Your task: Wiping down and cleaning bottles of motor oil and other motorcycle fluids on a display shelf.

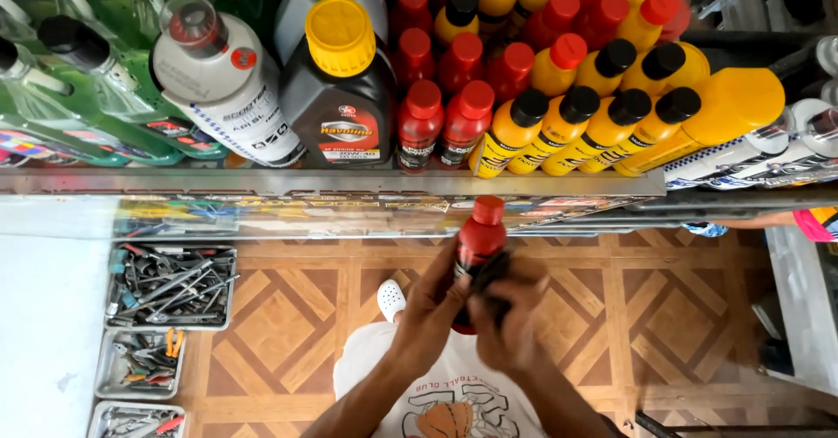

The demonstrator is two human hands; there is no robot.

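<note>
A shelf is running across the view just above and beyond the grip, carrying rows of oil bottles: green bottles far to the left of the grip, a white bottle and a black bottle with a yellow cap up and to the left, red bottles directly above, and yellow bottles with black caps up and to the right. Below the grip, a patterned tile floor is showing, with three trays of hand tools lying down and to the left.

The left hand is wrapping closed around the body of a small red bottle, holding it upright in front of the shelf edge, cap up. The right hand is pressing a dark cloth against the bottle's lower side, fingers closed on it; the hand is blurring, so it is probably rubbing.

As a judgement, the wiping of this one bottle looks to be partway through: it is off the shelf and in hand, and the many others are standing in their rows. Which of those are already wiped, I cannot tell.
</note>
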